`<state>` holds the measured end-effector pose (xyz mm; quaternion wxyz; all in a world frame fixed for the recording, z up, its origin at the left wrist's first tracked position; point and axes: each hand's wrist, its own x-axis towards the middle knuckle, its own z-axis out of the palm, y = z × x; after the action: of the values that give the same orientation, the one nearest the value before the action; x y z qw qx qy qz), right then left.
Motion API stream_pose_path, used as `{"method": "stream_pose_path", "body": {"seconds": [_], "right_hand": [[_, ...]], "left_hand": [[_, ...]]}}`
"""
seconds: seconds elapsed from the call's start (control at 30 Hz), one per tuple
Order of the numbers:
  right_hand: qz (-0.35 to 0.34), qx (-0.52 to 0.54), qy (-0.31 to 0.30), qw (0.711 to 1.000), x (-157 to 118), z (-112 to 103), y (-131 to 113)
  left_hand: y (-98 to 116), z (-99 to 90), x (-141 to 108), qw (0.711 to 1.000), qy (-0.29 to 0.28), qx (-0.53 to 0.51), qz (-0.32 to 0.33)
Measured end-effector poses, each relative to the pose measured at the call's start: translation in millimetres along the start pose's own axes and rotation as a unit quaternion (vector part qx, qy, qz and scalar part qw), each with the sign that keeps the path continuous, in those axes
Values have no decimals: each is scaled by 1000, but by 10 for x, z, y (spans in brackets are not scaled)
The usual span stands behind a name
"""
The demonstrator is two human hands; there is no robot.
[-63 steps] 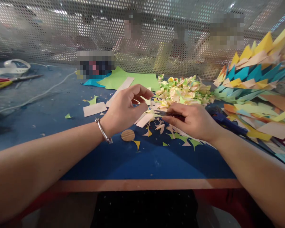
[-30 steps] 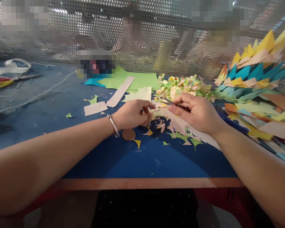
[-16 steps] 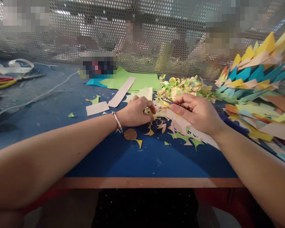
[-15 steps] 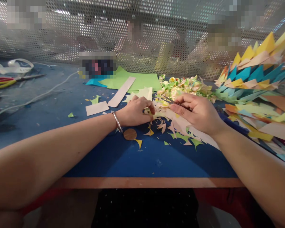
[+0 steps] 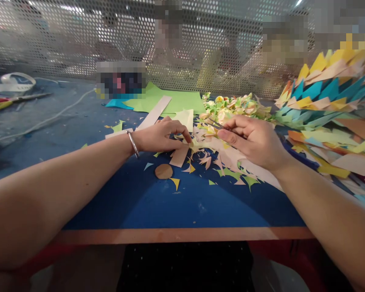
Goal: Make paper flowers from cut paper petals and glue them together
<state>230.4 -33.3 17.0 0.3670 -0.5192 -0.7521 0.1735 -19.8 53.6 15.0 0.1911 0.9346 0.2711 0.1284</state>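
Note:
My left hand (image 5: 166,136), with a silver bangle at its wrist, is low over the paper scraps. Its thumb and forefinger come together at the upper end of a short pale pink paper strip (image 5: 179,157). Thin metal tweezers (image 5: 216,124) are gripped in my right hand (image 5: 249,140), their points toward the upper left. A long pale paper strip (image 5: 263,173) runs beneath that hand. Cut offcuts (image 5: 205,159) in pink, green and yellow lie between the hands. A round brown disc (image 5: 164,171) rests below my left wrist.
A heap of small curled paper pieces (image 5: 231,106) is at the back, beside green sheets (image 5: 179,101). Layered folded-paper work (image 5: 325,91) stands at right above loose strips. Scissors (image 5: 15,99) and a white cable (image 5: 48,121) lie left. A perforated metal screen (image 5: 188,52) closes the back.
My left hand has moved left and slightly up, its finger and thumb closer together. The short pink strip now shows under it. My right hand keeps the tweezers almost still.

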Motion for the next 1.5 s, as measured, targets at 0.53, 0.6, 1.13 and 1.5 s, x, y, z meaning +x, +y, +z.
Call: {"method": "stream_pose_path", "body": {"seconds": [0.53,0.6,1.13,1.5], "right_hand": [[5,-12,-4,1000,-3,13,-44],[5,-11,-5,1000,-4,14,-50],[4,-14,-44,999,-37,17,-82],[16,8,-82,996,-45,28,-95]], "left_hand": [[93,39,-10,995,10,63,-74],[84,14,-15,996,11,-20,-88],[318,163,-54,890,188,-378,-171],[489,237,-81,865,220,-422,-161]]}}
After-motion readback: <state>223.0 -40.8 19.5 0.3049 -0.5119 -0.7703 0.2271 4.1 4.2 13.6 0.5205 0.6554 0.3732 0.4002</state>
